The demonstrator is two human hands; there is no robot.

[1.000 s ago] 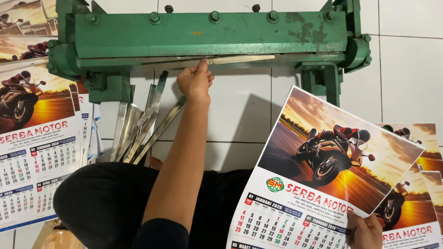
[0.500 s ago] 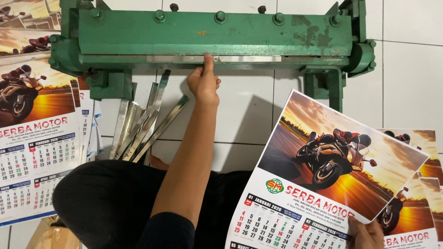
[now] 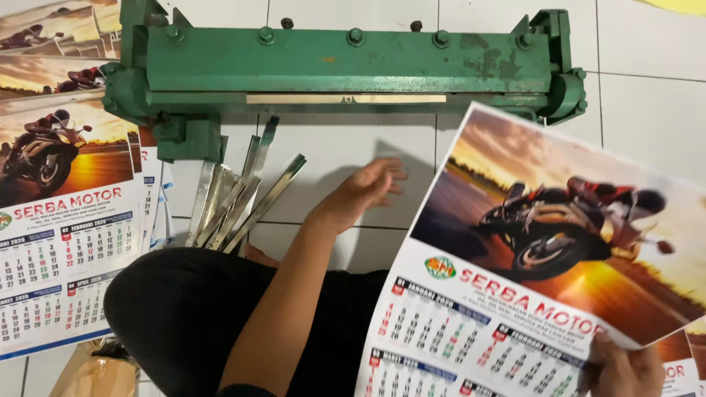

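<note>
My left hand hovers open above the white tiled floor, below the green metal press, holding nothing. A thin metal strip lies in the press slot. My right hand grips the lower corner of a calendar sheet with a motorcycle picture, held tilted at the right. My left arm crosses over my dark-clothed knee.
A bundle of loose metal strips leans by the press's left foot. A stack of matching calendar sheets lies on the floor at the left. More sheets peek out at the lower right. A brown paper piece lies at the bottom left.
My left hand left the metal strip in the press slot and pulled back toward me, fingers spread. The calendar sheet in my right hand moved up and closer to the press.
</note>
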